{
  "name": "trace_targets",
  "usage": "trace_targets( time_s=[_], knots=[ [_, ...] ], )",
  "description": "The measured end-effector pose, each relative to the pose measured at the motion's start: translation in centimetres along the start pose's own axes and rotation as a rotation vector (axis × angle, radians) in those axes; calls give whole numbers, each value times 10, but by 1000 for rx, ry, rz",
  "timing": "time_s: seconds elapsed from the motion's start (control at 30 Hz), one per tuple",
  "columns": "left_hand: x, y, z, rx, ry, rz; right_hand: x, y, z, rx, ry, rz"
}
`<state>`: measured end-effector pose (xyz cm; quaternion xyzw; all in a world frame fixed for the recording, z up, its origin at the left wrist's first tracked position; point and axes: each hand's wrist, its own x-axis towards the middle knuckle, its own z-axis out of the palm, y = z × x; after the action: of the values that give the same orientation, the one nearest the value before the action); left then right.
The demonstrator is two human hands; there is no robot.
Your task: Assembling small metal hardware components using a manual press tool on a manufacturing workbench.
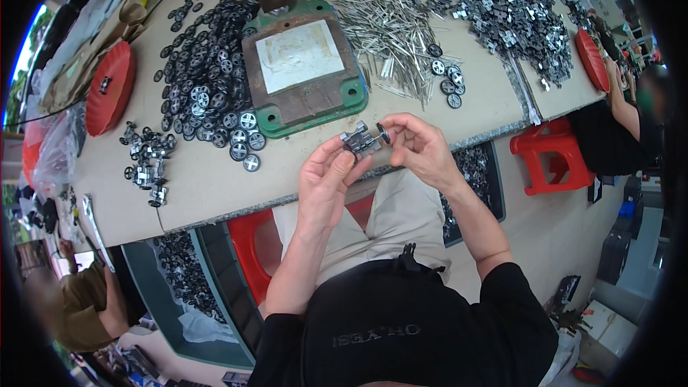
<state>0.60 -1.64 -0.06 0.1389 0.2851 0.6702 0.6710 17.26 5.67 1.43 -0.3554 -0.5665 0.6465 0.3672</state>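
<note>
A silver-grey part (356, 145) is pinched in the left hand (322, 180) above the table's near edge (229, 211). A black wheel (384, 134) is gripped in the right hand (427, 153).

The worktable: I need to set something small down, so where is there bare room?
The worktable is bare by its front edge, between the wheeled pieces and the left hand, and right of the small wheel group, in front of the bracket pile. It is crowded beside the press base: the wheel pile on its left, metal pins on its right.
</note>
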Motion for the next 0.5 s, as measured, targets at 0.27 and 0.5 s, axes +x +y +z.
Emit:
trace_targets(
  time_s=[0.27, 0.5],
  knots=[
    [11, 45, 16, 1133, -205, 243, 17, -42, -5, -668, -261, -324],
    [101, 102, 15, 1224, 136, 529, 65, -89, -15, -726, -96, -348]
  ],
)
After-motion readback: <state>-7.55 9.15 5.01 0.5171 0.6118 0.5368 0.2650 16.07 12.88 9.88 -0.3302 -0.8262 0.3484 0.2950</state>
